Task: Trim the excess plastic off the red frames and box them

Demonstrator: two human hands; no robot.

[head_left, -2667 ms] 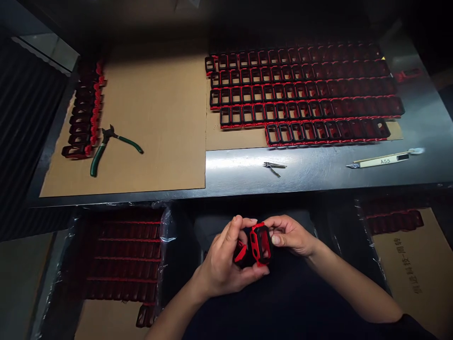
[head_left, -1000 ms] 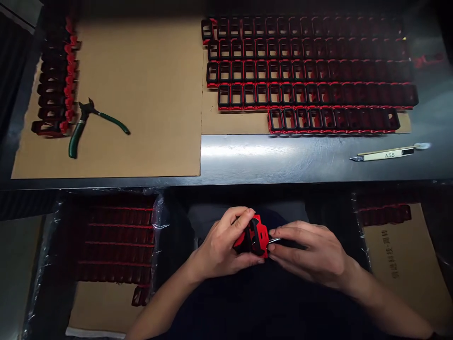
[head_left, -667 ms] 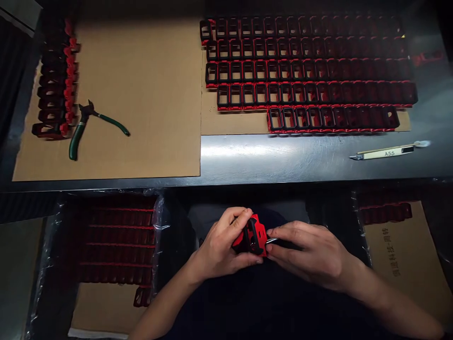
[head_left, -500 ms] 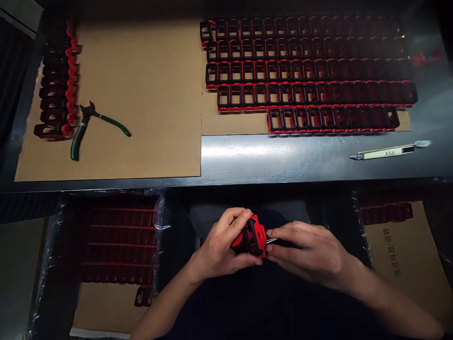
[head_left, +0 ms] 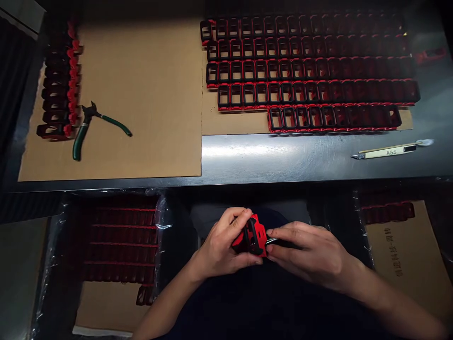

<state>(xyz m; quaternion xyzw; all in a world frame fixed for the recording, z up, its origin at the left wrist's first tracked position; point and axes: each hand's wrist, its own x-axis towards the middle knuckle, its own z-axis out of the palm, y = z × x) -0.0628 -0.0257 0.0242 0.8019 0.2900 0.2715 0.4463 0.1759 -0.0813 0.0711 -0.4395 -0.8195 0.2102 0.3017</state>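
Observation:
My left hand (head_left: pixel 226 243) is closed round a red and black plastic housing (head_left: pixel 261 236), thumb over its top edge and fingers beneath. The red face of the part is turned to the right. My right hand (head_left: pixel 311 250) pinches a thin, shiny metal tool (head_left: pixel 272 241) between thumb and fingers. Its end meets the red face of the housing. Most of the tool is hidden by my fingers, so its kind does not show. Both hands are in front of my body, below the table edge.
Rows of like housings (head_left: pixel 262 71) stand on cardboard on the metal table. Green-handled cutting pliers (head_left: pixel 79 139) lie on the left cardboard (head_left: pixel 159 118), beside another row of parts (head_left: pixel 56 94). A craft knife (head_left: pixel 389 152) lies at right. Plastic-lined bins (head_left: pixel 161 212) flank me, holding more housings.
The view has shifted very slightly. Both hands, the housing and the metal tool look the same as half a second ago.

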